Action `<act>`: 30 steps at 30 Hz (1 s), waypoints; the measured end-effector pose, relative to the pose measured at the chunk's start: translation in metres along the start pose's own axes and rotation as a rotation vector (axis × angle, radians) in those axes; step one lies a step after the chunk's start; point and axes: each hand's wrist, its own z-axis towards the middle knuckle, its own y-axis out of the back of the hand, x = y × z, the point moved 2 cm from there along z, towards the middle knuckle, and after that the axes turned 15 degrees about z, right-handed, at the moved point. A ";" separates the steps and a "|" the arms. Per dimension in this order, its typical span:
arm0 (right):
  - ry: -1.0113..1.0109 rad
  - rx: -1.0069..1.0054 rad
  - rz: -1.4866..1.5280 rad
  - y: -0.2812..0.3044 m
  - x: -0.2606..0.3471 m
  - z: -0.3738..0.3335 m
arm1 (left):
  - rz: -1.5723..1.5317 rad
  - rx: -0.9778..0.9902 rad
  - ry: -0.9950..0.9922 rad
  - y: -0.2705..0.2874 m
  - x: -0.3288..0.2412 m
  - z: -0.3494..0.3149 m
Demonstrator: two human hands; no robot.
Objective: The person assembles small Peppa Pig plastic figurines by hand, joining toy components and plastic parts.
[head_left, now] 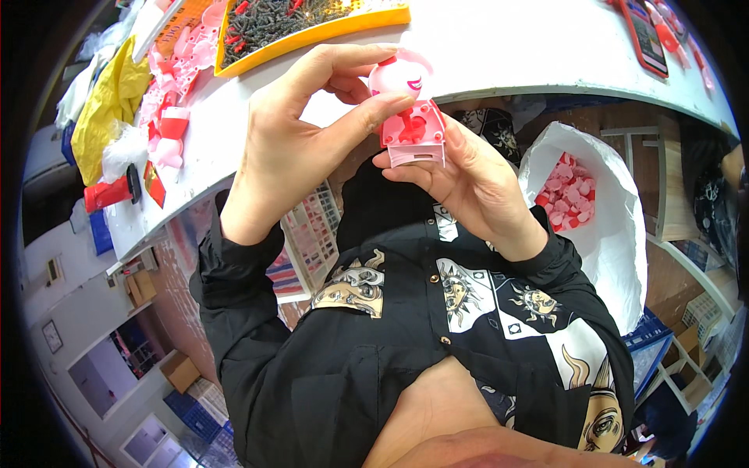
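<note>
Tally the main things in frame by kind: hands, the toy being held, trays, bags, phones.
Hands: 2, left hand and right hand
Pink toy figure on its base, held by both: 1
Yellow tray: 1
White bag of pink parts: 1
Red-cased phone: 1
Total: 6

**A cluttered workbench and its surroundings**

A white table [499, 47] curved across the top, carrying a yellow tray [312, 31] of dark screws. Wooden shelving [663, 195] stood on the right beside a white bag [616, 234] of pink parts. Blue crates [195, 417] sat on the floor at lower left. Light was bright and even.
</note>
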 end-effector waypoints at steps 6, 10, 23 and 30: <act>-0.005 -0.010 0.034 0.000 -0.001 0.000 | -0.073 -0.059 0.051 -0.003 -0.002 -0.002; 0.003 -0.037 0.057 0.000 -0.001 0.001 | -0.005 -0.036 0.015 -0.002 -0.001 -0.003; -0.062 -0.021 -0.023 -0.005 0.004 -0.004 | 0.278 -0.114 -0.106 0.000 -0.018 -0.011; -0.109 0.066 0.071 -0.005 0.003 -0.005 | 0.286 -0.130 -0.144 -0.002 -0.018 -0.010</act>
